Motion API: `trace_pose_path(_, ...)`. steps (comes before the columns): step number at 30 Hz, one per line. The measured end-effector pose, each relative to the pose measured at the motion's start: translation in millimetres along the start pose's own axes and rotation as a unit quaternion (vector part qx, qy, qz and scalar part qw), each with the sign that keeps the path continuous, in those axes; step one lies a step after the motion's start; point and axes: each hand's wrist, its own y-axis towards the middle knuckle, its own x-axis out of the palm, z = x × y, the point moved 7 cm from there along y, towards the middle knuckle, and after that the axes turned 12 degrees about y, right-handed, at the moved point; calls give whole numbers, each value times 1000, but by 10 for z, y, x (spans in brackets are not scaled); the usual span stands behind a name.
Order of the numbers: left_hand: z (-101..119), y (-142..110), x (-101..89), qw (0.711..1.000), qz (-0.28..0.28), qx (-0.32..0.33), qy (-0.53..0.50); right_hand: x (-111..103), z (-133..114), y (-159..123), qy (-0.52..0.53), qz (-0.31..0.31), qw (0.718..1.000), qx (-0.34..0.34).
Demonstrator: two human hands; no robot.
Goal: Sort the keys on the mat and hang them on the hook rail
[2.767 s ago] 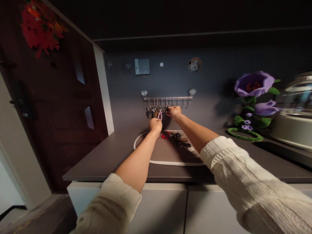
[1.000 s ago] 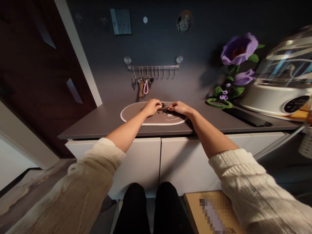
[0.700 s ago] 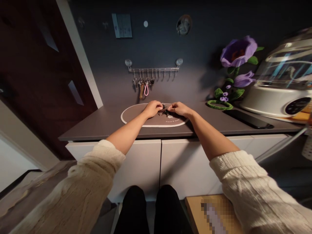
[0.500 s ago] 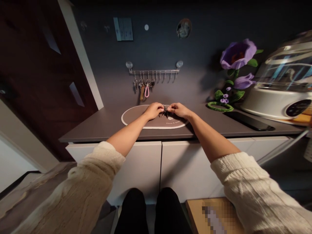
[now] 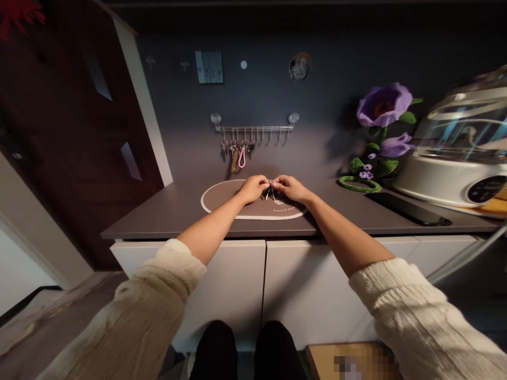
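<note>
Between my two hands hangs a small bunch of keys [image 5: 270, 193], dark at the top with shiny metal ends fanning downward. My left hand [image 5: 254, 189] pinches it from the left, thumb and fingers closed. From the other side my right hand [image 5: 290, 188] grips its top with closed fingertips. Which part each hand holds is too small to tell. Under both hands lies an oval brown mat [image 5: 222, 200] with a white rim and some lettering. On the wall behind, a clear hook rail [image 5: 255, 128] carries several keys, among them a pink loop [image 5: 242, 158] and a brown tag [image 5: 235, 161].
A phone [image 5: 412, 209] lies on the counter [image 5: 158, 211] at the right, before purple fabric flowers [image 5: 384, 103] and a white appliance [image 5: 447, 177] with a clear dome. White cabinet doors [image 5: 222, 285] are below; a cardboard box [image 5: 322, 359] sits on the floor. At left stands a dark door [image 5: 79, 132].
The view has tipped up slightly, so everything sits lower in the picture. Both hands stay at the keys, whose metal ends now hang more spread and visible.
</note>
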Motion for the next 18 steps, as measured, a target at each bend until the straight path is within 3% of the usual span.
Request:
trace_pose_path(11, -89, 24, 22, 988, 19, -86, -125, -22, -66, -14, 21, 22, 999, -14)
trace_pose_path(18, -140, 28, -21, 987, 58, -98, -116, -38, -120, 52, 30, 52, 997, -48)
